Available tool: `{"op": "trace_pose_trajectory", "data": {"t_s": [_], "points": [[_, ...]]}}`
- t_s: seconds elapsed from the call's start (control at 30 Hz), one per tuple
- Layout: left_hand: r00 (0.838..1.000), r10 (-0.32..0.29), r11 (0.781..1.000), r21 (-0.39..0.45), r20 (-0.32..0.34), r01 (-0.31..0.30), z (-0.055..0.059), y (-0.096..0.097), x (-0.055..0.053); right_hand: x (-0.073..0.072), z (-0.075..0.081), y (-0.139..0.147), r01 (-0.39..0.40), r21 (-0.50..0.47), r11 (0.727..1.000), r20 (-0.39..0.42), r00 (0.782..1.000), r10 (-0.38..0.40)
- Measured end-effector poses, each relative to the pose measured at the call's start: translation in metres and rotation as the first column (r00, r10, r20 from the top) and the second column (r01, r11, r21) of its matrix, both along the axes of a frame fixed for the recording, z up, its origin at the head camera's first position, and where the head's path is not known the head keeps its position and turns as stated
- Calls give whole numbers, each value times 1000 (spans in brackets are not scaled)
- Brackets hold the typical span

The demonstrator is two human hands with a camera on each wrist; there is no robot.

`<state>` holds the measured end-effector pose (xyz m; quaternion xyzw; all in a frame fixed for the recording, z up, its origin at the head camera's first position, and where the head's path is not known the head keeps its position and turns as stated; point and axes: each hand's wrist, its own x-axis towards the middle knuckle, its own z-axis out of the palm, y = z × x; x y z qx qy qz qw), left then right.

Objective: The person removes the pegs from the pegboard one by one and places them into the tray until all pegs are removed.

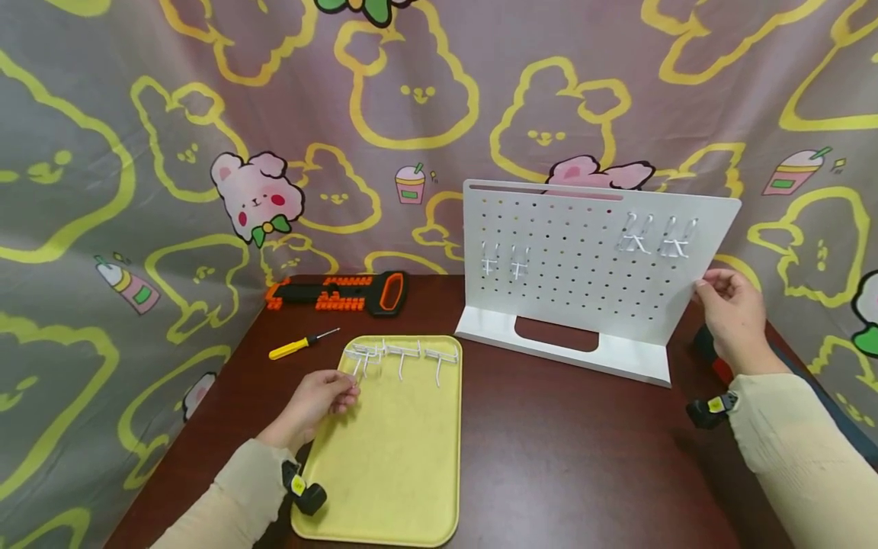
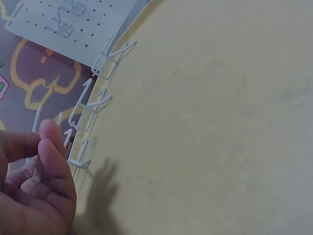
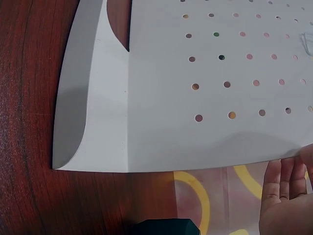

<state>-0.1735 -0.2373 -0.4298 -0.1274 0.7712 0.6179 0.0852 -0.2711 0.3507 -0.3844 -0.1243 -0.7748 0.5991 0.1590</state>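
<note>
My left hand (image 1: pixel 322 400) is over the upper left of the yellow tray (image 1: pixel 398 457), its thumb and forefinger pinching a white wire hook (image 2: pixel 37 117). Most of that hook is hidden behind the fingers in the left wrist view. Beside it, more white hooks (image 1: pixel 403 352) lie along the tray's far end. To the right stands a white pegboard (image 1: pixel 569 267) on its base. My right hand (image 1: pixel 737 316) grips the board's right edge between thumb and fingers. Two hooks (image 1: pixel 504 259) hang at the board's left and two more hooks (image 1: pixel 655 235) at its upper right.
A yellow-handled screwdriver (image 1: pixel 295 348) lies left of the tray. Behind it, a black and orange tool holder (image 1: pixel 336 293) rests against the patterned curtain (image 1: pixel 411 229). A dark object (image 1: pixel 705 343), partly hidden, sits behind my right wrist on the brown table (image 1: pixel 562 450).
</note>
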Motion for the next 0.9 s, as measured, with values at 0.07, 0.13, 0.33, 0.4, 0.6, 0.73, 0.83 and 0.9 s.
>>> {"op": "trace_pose_trajectory", "data": {"t_s": [0.07,0.13,0.33,0.4,0.6,0.73,0.83,0.9], "points": [[1000,4,1000,3,4,-4,-1,0,1,0,0,0,1,-2,1000,1,1000,-1],[1000,8,1000,10,10,-8,-3,0,1,0,0,1,2,-3,1000,3,1000,-2],[999,37,999,20,14,-38,-9,-2,0,0,0,0,1,31,1000,7,1000,-1],[999,40,999,34,11,-40,-10,-2,0,1,1,0,-1,38,999,5,1000,1],[998,52,998,39,34,-53,-10,-1,-2,1,1,0,1,34,999,22,1000,-2],[997,45,998,51,58,-48,-9,-2,-3,1,1,0,4,30,1000,37,999,-5],[998,20,997,74,67,-25,-9,-3,-4,1,1,0,0,20,1000,38,999,-1],[998,-4,997,77,67,-1,-9,-5,-5,1,2,-1,-1,17,1000,33,999,0]]}}
